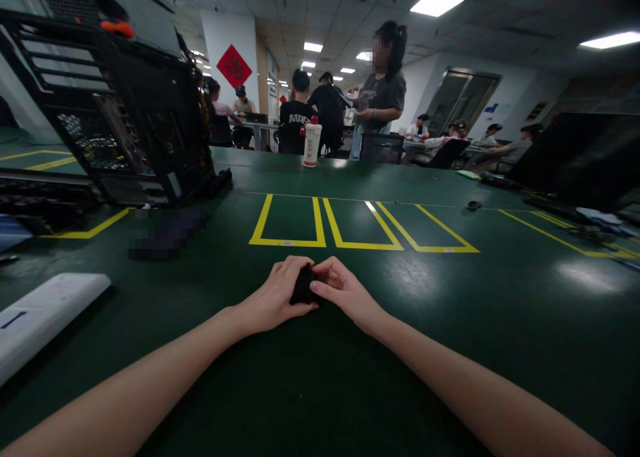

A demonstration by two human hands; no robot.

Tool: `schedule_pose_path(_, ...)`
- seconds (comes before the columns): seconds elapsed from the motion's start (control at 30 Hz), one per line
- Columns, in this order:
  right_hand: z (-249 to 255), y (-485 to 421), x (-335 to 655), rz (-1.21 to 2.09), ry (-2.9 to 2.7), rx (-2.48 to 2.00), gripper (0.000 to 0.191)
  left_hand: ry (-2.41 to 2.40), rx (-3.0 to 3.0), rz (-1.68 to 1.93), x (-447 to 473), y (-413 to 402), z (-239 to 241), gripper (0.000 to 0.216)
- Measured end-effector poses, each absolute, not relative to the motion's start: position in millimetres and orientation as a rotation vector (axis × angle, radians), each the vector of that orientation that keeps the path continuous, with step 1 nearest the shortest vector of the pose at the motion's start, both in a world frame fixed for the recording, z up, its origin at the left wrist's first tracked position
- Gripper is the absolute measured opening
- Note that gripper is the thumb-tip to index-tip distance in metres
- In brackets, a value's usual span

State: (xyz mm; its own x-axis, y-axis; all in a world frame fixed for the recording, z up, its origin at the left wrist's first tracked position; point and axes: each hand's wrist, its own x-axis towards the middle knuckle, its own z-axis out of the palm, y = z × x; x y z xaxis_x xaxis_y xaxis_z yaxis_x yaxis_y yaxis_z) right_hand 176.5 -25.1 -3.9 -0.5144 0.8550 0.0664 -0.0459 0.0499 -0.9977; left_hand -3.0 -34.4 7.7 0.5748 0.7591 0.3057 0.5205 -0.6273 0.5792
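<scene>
A small black object (303, 287) with a dark, smooth side sits between my two hands, low over the green table. My left hand (280, 293) wraps round it from the left, fingers over its top and thumb along its lower edge. On the other side, the fingertips and thumb of my right hand (343, 287) are bent inward and touch its right edge. Much of the object is covered by my fingers, so its kind cannot be made out.
Yellow tape frames (287, 242) mark the green table (320, 390) beyond my hands. An open computer case (145, 123) and a white power strip (55, 310) are at left. A bottle (312, 143) and a black ring (474, 205) stand farther back. People are in the background.
</scene>
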Motion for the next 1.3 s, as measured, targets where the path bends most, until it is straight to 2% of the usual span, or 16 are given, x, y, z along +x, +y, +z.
schedule_pose_path(0.2,-5.8,-24.1,177.9,1.512,-1.647,-0.921,0.027,1.039,2.353,0.746,-3.8,-35.1,7.3,0.052)
schedule_pose_path(0.4,-5.1,-23.7,179.6,1.609,-1.623,-0.768,0.033,1.034,2.372,0.717,-2.5,-37.2,12.7,0.049)
schedule_pose_path(0.57,-3.4,-25.6,177.5,1.557,-1.614,-0.809,0.02,1.03,2.368,0.721,-3.0,-37.1,13.7,0.05)
schedule_pose_path(0.8,-7.3,-25.3,176.4,1.465,-1.66,-0.923,0.025,1.065,2.335,0.704,-2.8,-36.4,11.1,0.051)
schedule_pose_path(1.0,-4.5,-26.2,177.6,1.551,-1.643,-0.811,0.03,1.068,2.357,0.687,-2.5,-37.9,14.2,0.05)
schedule_pose_path(1.17,-4.2,-26.3,177.0,1.51,-1.643,-0.843,0.02,1.034,2.35,0.724,-2.9,-37.5,13.9,0.05)
schedule_pose_path(1.3,-5.5,-25.1,177.1,1.462,-1.656,-0.926,0.025,1.032,2.372,0.723,-2.8,-37.1,13.2,0.05)
